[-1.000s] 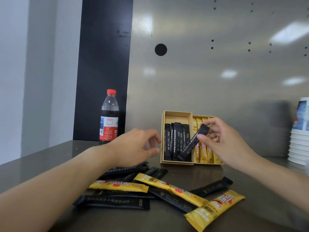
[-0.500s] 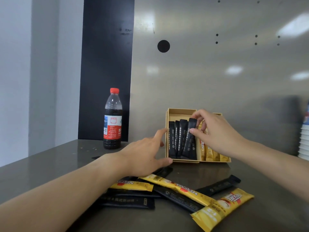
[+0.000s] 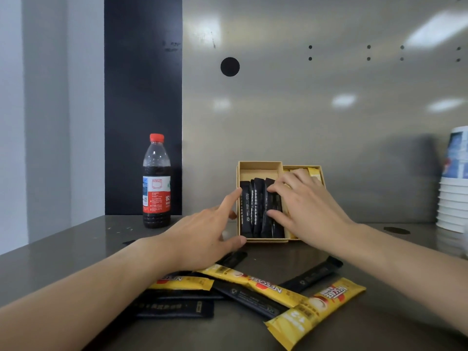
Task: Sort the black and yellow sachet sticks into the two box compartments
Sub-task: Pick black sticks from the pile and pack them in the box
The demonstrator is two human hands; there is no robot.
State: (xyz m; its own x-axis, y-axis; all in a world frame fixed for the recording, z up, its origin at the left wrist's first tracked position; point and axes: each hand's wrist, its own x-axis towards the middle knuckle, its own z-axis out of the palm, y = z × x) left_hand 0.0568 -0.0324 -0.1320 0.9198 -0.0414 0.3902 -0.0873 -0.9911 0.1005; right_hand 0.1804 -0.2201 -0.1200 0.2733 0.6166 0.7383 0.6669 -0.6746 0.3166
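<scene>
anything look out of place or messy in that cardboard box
Nothing visibly mis-sorted: the black sachet sticks sit in the left compartment of the tan cardboard box, yellow ones in the right. The black sticks lean unevenly, though, under the right hand.

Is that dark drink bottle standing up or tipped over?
Upright. The bottle stands on its base on the counter, with its red cap at the top.

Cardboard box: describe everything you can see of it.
The cardboard box is tan, open-topped, and split by a divider into two compartments. The left one holds black sticks packed side by side, the right one yellow sticks, mostly hidden. It sits flat on the metal counter. The left hand touches its left wall; the right hand presses on the black sticks.
</scene>
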